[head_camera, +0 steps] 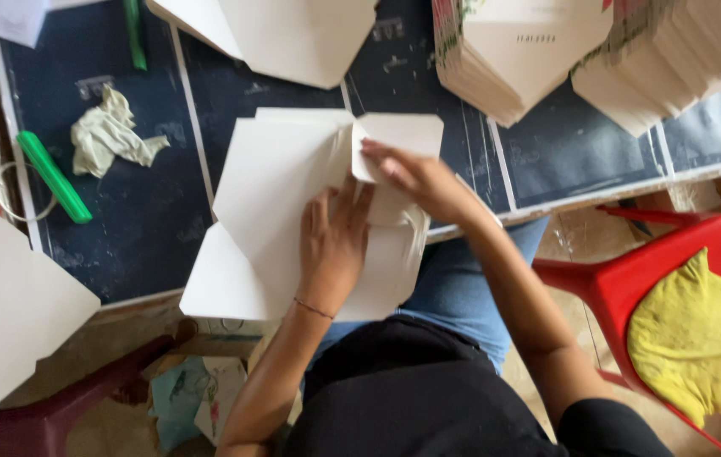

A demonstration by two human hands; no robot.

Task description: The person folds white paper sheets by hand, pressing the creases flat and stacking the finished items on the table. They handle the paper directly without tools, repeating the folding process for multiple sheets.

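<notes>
The left hand (332,245) lies flat, fingers spread, pressing a stack of white card blanks (280,199) on the dark table (149,220) — it grips nothing. The right hand (415,178) pinches one flap (398,140) at the stack's upper right corner — a crumpled cloth (110,135) lies well apart

You have one view only, from the camera on your head; it looks almost straight down, close over your own lap and forearms; the dark blue tabletop with white lines (140,220) fills the upper frame, its near edge crossing the middle; the red plastic chair (631,279) sits at lower right.
</notes>
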